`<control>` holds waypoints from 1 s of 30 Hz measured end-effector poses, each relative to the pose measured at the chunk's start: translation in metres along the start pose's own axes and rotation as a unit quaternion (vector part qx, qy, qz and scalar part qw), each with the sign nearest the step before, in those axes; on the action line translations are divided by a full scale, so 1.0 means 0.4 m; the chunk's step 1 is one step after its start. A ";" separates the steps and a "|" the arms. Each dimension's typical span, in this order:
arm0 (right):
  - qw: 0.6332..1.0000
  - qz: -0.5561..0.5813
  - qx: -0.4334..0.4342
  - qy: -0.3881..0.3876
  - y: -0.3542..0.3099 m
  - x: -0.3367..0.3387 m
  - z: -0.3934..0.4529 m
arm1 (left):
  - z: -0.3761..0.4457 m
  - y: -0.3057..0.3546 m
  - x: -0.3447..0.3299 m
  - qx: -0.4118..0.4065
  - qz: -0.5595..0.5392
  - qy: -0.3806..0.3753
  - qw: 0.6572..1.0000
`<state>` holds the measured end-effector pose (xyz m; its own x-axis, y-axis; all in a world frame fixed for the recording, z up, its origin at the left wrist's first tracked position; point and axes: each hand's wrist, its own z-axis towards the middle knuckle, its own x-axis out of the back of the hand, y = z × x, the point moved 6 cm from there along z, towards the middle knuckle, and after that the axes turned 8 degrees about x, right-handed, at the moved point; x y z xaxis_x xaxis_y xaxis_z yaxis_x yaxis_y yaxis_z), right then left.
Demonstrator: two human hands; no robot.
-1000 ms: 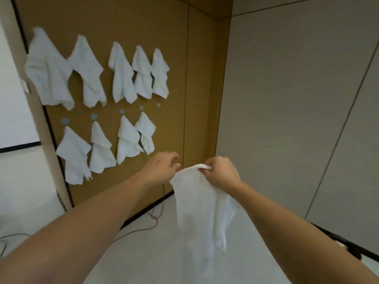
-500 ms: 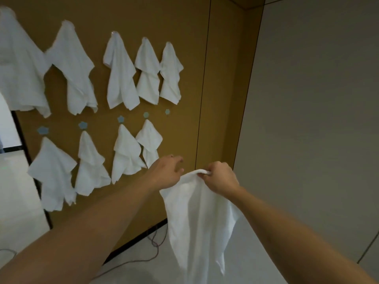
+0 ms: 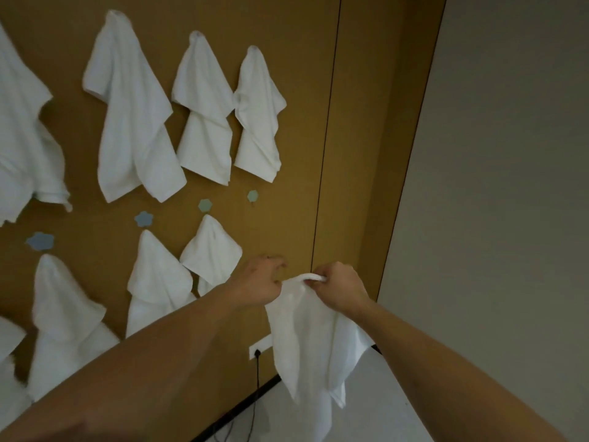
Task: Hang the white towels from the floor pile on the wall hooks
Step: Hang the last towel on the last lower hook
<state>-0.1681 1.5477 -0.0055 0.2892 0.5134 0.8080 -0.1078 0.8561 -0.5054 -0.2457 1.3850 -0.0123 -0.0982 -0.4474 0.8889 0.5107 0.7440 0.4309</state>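
I am holding the white towel [image 3: 314, 339] low in the frame's middle; my left hand [image 3: 259, 282] and right hand [image 3: 339, 290] are pinching its top edge.

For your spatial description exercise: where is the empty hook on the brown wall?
In the head view, the empty hook sits at the right end of the lower row, below the rightmost upper towel, above both hands.

Bare forearms, seemingly no sleeves or jewellery.
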 end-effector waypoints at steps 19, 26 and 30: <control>0.964 0.198 0.142 -0.105 0.270 -0.244 0.941 | 0.685 -0.327 -0.025 0.238 -0.095 0.224 0.940; 0.975 0.148 0.168 -0.006 0.284 -0.310 1.204 | 0.856 -0.440 0.062 0.205 -0.029 0.347 0.915; 0.969 0.172 0.163 0.067 0.256 -0.356 1.303 | 0.933 -0.472 0.069 0.142 0.094 0.386 0.906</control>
<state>-0.7161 1.5929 -0.0144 0.3022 0.7779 0.5509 -0.5086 0.6204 -0.5970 -0.6637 1.4174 -0.0112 0.6514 -0.4310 0.6245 0.2041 0.8922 0.4029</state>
